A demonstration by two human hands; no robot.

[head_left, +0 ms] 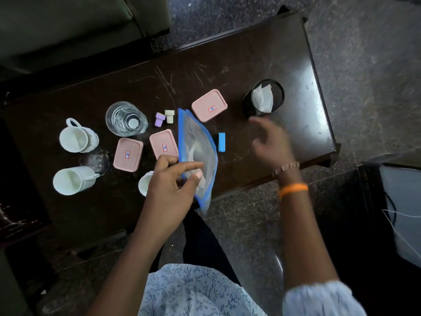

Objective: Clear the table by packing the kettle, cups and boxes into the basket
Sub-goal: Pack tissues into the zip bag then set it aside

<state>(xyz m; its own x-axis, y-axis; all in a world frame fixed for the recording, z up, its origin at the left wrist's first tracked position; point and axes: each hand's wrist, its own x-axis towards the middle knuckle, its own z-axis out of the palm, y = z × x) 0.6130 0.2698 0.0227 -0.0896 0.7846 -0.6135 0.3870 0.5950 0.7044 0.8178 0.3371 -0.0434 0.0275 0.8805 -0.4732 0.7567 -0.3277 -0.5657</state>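
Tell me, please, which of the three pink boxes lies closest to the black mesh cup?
The pink box farthest from the person, just left of the black mesh cup; the other two pink boxes sit left of the blue-edged pouch.

Blue floral sleeves [319,297], orange wristband [292,189]

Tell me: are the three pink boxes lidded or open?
Lidded: pink boxes and each show a flat labelled lid on top.

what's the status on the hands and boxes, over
Left hand pinching blue-edged pouch. Right hand open, blurred, over table. Three pink boxes unpacked. No basket in view.
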